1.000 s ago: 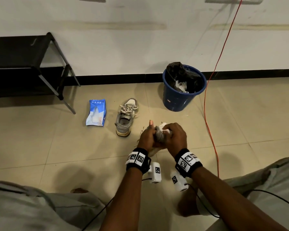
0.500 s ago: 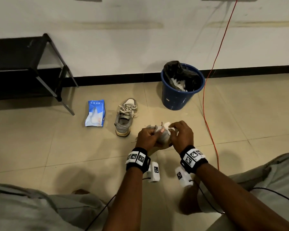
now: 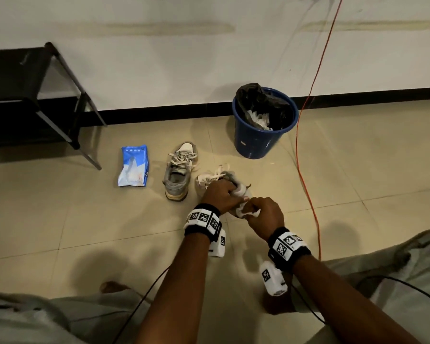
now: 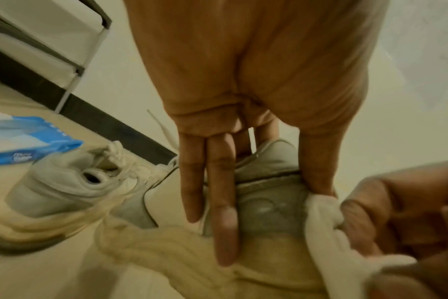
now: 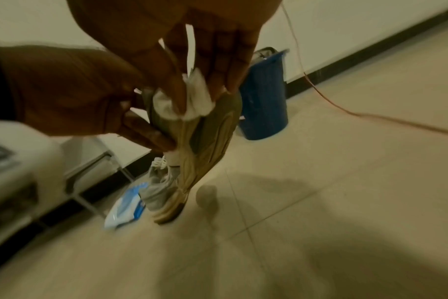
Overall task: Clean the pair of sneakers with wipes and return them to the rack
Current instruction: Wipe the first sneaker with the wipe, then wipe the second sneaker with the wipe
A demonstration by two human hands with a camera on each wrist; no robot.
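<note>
Nearest the wearer, the held grey-and-cream mesh sneaker (image 3: pixel 230 186) is kept off the tiled floor (image 3: pixel 60 232), tipped on its side with the sole outward. The left hand (image 3: pixel 220 194) is clasped over its heel collar, thumb on one side and fingers (image 4: pixel 224 202) laid down the other. The right hand (image 3: pixel 265 214) is pinched round a crumpled white wipe (image 5: pixel 192 103), which is pressed against the heel end.

Handling, as judged: the sneaker is light, its upper soft and yielding, its sole stiff; the heel counter or midsole is the firmest hold. Loose laces may snag.

Just left of the held sneaker, the second grey sneaker (image 3: pixel 179 175) is stood on the floor; beyond that, the blue wipes packet (image 3: pixel 133 165). Behind and right of the held sneaker, the blue plastic bin (image 3: pixel 261 135) is seen with used wipes inside, and an orange cable (image 3: pixel 305 170) trails past. Far left, the black metal rack (image 3: pixel 23 95) stands against the wall; open floor lies between.
</note>
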